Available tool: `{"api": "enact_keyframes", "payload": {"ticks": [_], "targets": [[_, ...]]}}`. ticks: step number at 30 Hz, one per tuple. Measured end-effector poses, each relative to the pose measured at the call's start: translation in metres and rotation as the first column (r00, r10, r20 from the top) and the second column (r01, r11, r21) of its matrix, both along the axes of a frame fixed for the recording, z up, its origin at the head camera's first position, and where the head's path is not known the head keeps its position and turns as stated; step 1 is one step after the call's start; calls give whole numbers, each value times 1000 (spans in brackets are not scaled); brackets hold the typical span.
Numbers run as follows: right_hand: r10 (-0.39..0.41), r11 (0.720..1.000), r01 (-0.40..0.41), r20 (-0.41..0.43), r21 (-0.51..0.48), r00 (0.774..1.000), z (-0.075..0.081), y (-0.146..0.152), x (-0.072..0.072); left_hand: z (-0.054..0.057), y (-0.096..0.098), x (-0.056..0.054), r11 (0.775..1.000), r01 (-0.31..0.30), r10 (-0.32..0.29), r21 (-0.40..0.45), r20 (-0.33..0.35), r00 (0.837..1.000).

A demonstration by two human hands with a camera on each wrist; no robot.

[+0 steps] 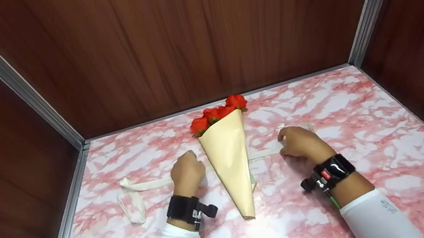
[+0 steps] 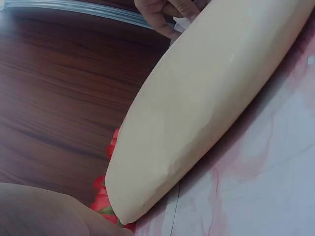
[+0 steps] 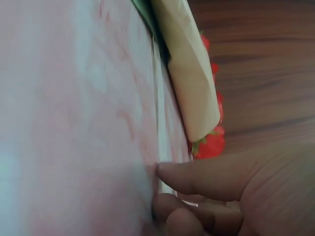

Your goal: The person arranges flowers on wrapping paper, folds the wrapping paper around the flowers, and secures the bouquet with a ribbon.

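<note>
A bouquet of red artificial-looking roses (image 1: 211,114) wrapped in cream paper (image 1: 227,155) lies at the middle of the table, its narrow end toward me. A thin white ribbon (image 1: 266,153) passes crosswise beneath it and comes out on both sides. Left of the wrap, my left hand (image 1: 188,173) grips the ribbon with curled fingers; its fingertips are hidden in the head view. To the right, my right hand (image 1: 301,142) pinches the ribbon between thumb and fingers, close to the tabletop in the right wrist view.
The ribbon's loose left end (image 1: 134,209) lies looped on the pink-and-white marbled table (image 1: 300,225). Dark wood-look panels (image 1: 202,38) with grey metal edging stand at the back and both sides.
</note>
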State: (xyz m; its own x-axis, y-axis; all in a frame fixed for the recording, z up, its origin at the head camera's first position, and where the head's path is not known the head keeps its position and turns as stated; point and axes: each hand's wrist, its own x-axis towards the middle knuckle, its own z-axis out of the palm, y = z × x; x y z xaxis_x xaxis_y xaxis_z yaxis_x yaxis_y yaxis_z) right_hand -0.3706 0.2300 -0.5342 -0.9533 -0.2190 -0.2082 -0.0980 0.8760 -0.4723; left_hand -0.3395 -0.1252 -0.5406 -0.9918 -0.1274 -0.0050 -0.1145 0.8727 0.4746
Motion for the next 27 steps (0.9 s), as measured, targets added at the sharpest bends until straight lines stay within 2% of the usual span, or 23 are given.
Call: {"api": "enact_keyframes", "payload": {"ticks": [4,13,18,20,25,27], "targets": [[-1,999,1,7,-38,1000,-3,4,-3,-4,-5,-1,999,26,-26,-28,31,999],[-45,992,55,90,-112,995,-1,2,-1,-11,-4,-2,996,67,-65,-63,34,997],[-81,972,95,76,-214,994,3,-1,-1,-12,-3,-3,995,73,-71,-61,35,997],[-87,960,96,48,-265,995,3,-3,-2,-27,-7,-11,994,75,-77,-85,-26,997],[-89,930,69,-37,-361,995,2,-7,-3,-24,-5,-10,995,50,-60,-84,-119,991],[-101,908,73,-47,-413,994,2,-8,-3,-7,0,-2,998,36,-41,-43,-109,993]]}}
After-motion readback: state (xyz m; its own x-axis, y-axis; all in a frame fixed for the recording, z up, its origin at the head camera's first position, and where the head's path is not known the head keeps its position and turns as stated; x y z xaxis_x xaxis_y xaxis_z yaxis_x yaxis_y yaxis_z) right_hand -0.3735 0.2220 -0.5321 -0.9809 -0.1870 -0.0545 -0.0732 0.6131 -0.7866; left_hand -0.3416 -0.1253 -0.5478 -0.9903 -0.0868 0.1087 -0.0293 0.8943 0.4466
